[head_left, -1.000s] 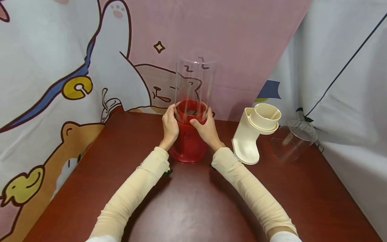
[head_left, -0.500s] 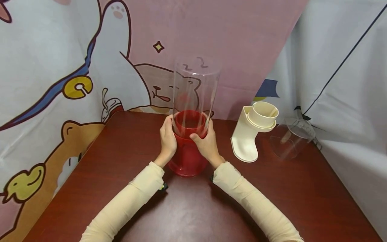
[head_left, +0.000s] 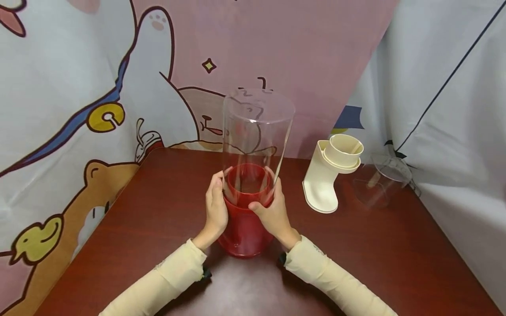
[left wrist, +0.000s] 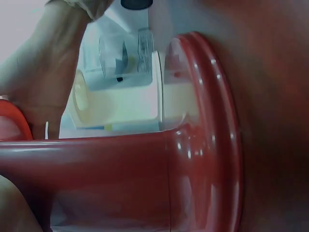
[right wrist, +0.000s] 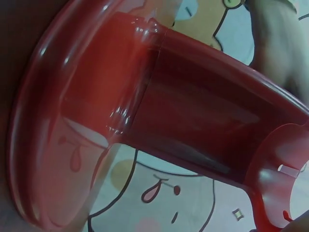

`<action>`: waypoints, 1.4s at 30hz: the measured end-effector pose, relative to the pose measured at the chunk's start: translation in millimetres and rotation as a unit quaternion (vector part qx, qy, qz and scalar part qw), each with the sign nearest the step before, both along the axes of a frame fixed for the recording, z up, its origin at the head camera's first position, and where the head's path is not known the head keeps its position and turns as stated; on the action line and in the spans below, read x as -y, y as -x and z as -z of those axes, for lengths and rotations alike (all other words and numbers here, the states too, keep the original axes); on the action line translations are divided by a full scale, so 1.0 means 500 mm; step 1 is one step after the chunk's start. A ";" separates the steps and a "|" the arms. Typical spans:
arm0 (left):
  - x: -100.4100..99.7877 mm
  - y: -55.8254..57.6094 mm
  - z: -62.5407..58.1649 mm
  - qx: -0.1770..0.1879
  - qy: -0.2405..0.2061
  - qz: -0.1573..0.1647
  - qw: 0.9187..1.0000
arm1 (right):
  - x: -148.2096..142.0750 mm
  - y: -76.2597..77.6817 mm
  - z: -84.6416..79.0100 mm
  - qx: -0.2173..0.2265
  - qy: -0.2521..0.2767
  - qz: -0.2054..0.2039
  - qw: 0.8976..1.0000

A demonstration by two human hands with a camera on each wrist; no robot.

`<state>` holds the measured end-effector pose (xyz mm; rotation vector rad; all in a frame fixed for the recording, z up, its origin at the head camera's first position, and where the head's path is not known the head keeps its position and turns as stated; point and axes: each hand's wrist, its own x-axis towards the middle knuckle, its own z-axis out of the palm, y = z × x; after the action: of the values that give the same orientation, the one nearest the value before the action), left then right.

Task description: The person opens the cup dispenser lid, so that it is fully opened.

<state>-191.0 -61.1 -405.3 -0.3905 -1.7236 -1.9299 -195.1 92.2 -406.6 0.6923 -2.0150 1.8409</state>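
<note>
In the head view, a red plastic stand (head_left: 243,235) with a wide flared foot is between both hands at the middle of the table. A tall clear cylinder (head_left: 257,120) rises from its round collar. My left hand (head_left: 215,208) grips the collar's left side, with the far fingertips seen through the clear wall. From the right, my right hand (head_left: 273,215) holds the same collar, thumb across the front. The left wrist view shows the stand's smooth body (left wrist: 111,183) and rounded foot close up. The stand's hollow side (right wrist: 198,106) appears in the right wrist view.
A cream stand (head_left: 324,184) of similar shape is upright to the right. Beside it, near the right table edge, is a clear container (head_left: 371,188). The dark red tabletop (head_left: 395,254) meets a cartoon-print curtain (head_left: 316,52) at the back and left.
Both hands have brought the red stand and its clear cylinder toward the person, down in the head view. The grip looks the same, and the cream stand has stayed put.
</note>
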 end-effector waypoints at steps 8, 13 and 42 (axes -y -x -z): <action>0.031 -0.033 0.037 -0.031 0.065 0.056 0.996 | -0.016 -0.035 0.000 -0.006 -0.004 -0.059 0.998; 0.087 -0.033 0.049 -0.039 0.184 0.147 0.971 | -0.027 -0.018 -0.074 -0.079 0.052 -0.123 0.988; 0.062 -0.007 0.051 -0.027 0.184 0.209 0.960 | 0.009 0.023 -0.287 -0.111 0.095 -0.080 0.986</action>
<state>-187.6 -92.2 -431.0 -1.0064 -2.0933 -1.8344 -206.7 87.9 -263.3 0.9792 -1.6622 1.9168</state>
